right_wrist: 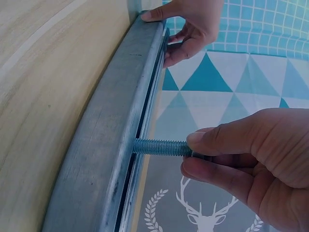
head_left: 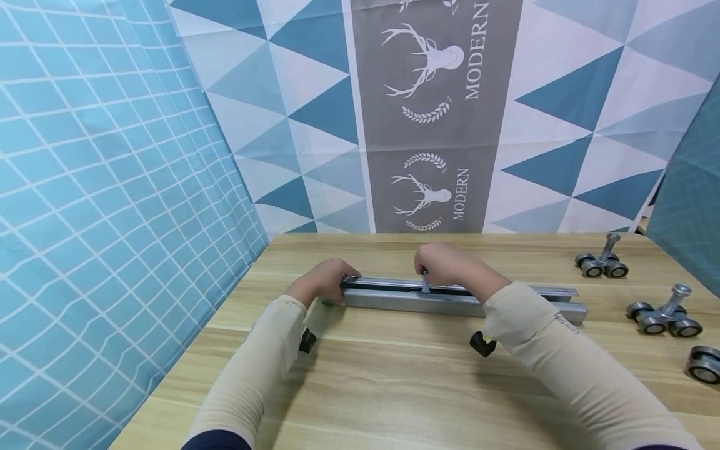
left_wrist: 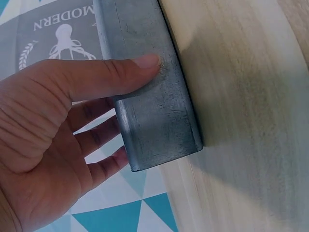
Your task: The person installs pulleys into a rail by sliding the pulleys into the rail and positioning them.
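In mid-frame, the left hand (head_left: 325, 281) grips the left end of a slotted metal rail (head_left: 405, 302), and the right hand (head_left: 448, 265) pinches a threaded bolt (right_wrist: 161, 147) upright in its slot; the right sleeve (head_left: 562, 350) hides part of the rail. Two roller trolleys (head_left: 671, 306) stand at right.

A long, straight, grey metal channel rail (head_left: 394, 302), its walls scuffed, lies lengthwise from left to right on a pale wood-grain table (head_left: 394, 394), its dark slot facing up and its left end gripped between the left hand's (head_left: 323, 281) thumb and fingers. A silvery, fully threaded metal bolt (right_wrist: 161, 147) stands roughly upright out of that slot, its upper end pinched by the right hand (right_wrist: 256, 154).
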`<move>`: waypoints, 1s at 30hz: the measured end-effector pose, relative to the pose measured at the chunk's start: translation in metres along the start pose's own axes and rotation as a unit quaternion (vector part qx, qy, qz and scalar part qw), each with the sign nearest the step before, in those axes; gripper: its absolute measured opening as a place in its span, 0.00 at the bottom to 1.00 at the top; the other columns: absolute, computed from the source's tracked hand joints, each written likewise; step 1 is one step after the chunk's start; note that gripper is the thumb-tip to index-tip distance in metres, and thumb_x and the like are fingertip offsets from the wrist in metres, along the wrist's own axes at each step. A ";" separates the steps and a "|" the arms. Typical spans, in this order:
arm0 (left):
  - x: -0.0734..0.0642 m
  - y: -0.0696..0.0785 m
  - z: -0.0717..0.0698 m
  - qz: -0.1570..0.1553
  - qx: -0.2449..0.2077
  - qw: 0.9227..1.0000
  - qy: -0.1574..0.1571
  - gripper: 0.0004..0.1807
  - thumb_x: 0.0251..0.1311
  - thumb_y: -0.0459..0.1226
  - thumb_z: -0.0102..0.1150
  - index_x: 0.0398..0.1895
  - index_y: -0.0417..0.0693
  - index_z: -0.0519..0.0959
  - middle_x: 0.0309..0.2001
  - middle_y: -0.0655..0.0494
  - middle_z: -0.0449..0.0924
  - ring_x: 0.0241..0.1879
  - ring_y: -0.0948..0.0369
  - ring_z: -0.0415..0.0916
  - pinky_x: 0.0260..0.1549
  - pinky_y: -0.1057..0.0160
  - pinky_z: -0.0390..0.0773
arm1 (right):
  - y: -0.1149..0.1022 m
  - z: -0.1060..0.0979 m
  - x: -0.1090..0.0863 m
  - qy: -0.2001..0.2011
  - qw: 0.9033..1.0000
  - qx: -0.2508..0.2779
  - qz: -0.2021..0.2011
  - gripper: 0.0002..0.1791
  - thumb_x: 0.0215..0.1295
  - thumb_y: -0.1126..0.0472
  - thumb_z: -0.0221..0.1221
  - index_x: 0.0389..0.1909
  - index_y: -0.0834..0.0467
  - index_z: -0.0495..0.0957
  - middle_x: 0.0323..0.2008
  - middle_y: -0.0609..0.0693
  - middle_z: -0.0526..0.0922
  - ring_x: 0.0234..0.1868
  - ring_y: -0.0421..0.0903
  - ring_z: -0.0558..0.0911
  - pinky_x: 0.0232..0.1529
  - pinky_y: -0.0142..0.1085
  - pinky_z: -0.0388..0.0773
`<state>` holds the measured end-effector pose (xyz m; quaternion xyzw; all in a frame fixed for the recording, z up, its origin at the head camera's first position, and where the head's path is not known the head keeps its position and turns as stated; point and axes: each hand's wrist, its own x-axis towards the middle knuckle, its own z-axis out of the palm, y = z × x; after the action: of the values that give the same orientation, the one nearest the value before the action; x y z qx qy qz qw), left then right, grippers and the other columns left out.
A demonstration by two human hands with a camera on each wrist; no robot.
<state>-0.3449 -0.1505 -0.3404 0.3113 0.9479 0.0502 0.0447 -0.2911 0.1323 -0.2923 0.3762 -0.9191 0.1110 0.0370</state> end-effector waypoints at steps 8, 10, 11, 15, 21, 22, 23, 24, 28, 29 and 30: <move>-0.001 -0.004 0.001 0.009 -0.024 1.000 0.005 0.38 0.33 0.28 0.80 0.57 0.46 0.81 0.53 0.54 0.81 0.55 0.55 0.75 0.56 0.56 0.73 | -0.001 0.004 0.008 -0.002 1.000 0.000 0.004 0.24 0.41 0.80 0.52 0.09 0.51 0.54 0.12 0.40 0.48 0.17 0.39 0.49 0.21 0.33 0.49; -0.002 -0.005 0.000 0.010 -0.026 1.000 0.007 0.38 0.33 0.28 0.80 0.57 0.46 0.81 0.53 0.53 0.81 0.55 0.55 0.75 0.56 0.56 0.72 | -0.003 0.004 0.010 -0.001 1.000 0.002 0.006 0.24 0.42 0.80 0.52 0.09 0.51 0.54 0.12 0.40 0.49 0.17 0.39 0.50 0.21 0.33 0.49; -0.002 -0.006 0.000 0.011 -0.029 0.999 0.010 0.38 0.33 0.28 0.80 0.57 0.46 0.81 0.53 0.53 0.81 0.55 0.55 0.75 0.56 0.55 0.72 | -0.004 0.004 0.010 0.000 1.000 0.003 0.006 0.24 0.43 0.80 0.52 0.09 0.51 0.54 0.12 0.40 0.49 0.17 0.39 0.50 0.21 0.33 0.50; -0.004 -0.007 0.000 0.009 -0.041 0.999 0.018 0.38 0.33 0.27 0.80 0.57 0.45 0.81 0.54 0.53 0.81 0.56 0.54 0.75 0.56 0.55 0.72 | -0.007 0.004 0.012 0.010 1.000 0.002 -0.004 0.24 0.44 0.80 0.52 0.09 0.51 0.55 0.12 0.40 0.50 0.17 0.39 0.51 0.21 0.32 0.50; -0.008 -0.012 0.001 -0.004 -0.055 0.998 0.033 0.40 0.34 0.29 0.81 0.59 0.45 0.79 0.56 0.50 0.79 0.58 0.51 0.73 0.57 0.52 0.71 | -0.008 0.008 0.016 0.024 1.000 -0.006 -0.014 0.24 0.44 0.79 0.54 0.09 0.51 0.55 0.12 0.40 0.53 0.17 0.39 0.53 0.21 0.31 0.51; -0.009 -0.014 0.001 -0.006 -0.058 0.998 0.036 0.41 0.34 0.30 0.81 0.60 0.45 0.78 0.57 0.49 0.78 0.58 0.51 0.72 0.57 0.52 0.71 | -0.008 0.009 0.017 0.024 1.000 -0.007 -0.013 0.24 0.44 0.79 0.54 0.09 0.51 0.55 0.12 0.40 0.53 0.16 0.39 0.53 0.21 0.31 0.52; -0.009 -0.015 0.001 -0.007 -0.061 0.997 0.038 0.42 0.34 0.30 0.81 0.61 0.45 0.77 0.58 0.49 0.77 0.59 0.50 0.72 0.58 0.51 0.71 | -0.009 0.009 0.018 0.023 1.000 -0.008 -0.011 0.24 0.44 0.79 0.54 0.09 0.51 0.56 0.12 0.40 0.53 0.16 0.39 0.53 0.21 0.31 0.52; -0.010 -0.016 0.001 -0.008 -0.065 0.997 0.042 0.43 0.34 0.31 0.81 0.62 0.45 0.76 0.58 0.48 0.76 0.59 0.49 0.71 0.58 0.51 0.70 | -0.009 0.009 0.019 0.022 1.000 -0.008 -0.007 0.24 0.45 0.79 0.55 0.09 0.51 0.56 0.12 0.40 0.53 0.16 0.39 0.53 0.21 0.31 0.52; -0.014 -0.021 0.003 -0.012 -0.073 0.996 0.056 0.46 0.34 0.33 0.82 0.65 0.44 0.74 0.60 0.45 0.73 0.58 0.47 0.71 0.56 0.49 0.71 | -0.013 0.010 0.021 0.021 1.000 -0.003 0.000 0.24 0.48 0.78 0.55 0.09 0.51 0.57 0.12 0.41 0.52 0.16 0.39 0.53 0.21 0.31 0.52; -0.015 -0.022 0.003 -0.015 -0.079 0.995 0.058 0.47 0.34 0.33 0.82 0.66 0.44 0.73 0.60 0.44 0.73 0.58 0.46 0.71 0.56 0.48 0.71 | -0.014 0.011 0.022 0.021 1.000 0.000 0.001 0.24 0.48 0.78 0.55 0.10 0.51 0.57 0.12 0.41 0.53 0.16 0.39 0.53 0.21 0.31 0.52; -0.016 -0.023 0.004 -0.019 -0.086 0.994 0.061 0.48 0.34 0.33 0.82 0.66 0.44 0.72 0.61 0.43 0.72 0.58 0.46 0.71 0.56 0.48 0.72 | -0.015 0.011 0.023 0.022 1.000 0.003 0.003 0.23 0.49 0.78 0.55 0.10 0.52 0.58 0.12 0.41 0.53 0.16 0.39 0.54 0.21 0.31 0.52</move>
<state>-0.3452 -0.1780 -0.3460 0.2846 0.9467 0.1500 0.0148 -0.2968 0.1040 -0.2965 0.3713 -0.9189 0.1215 0.0555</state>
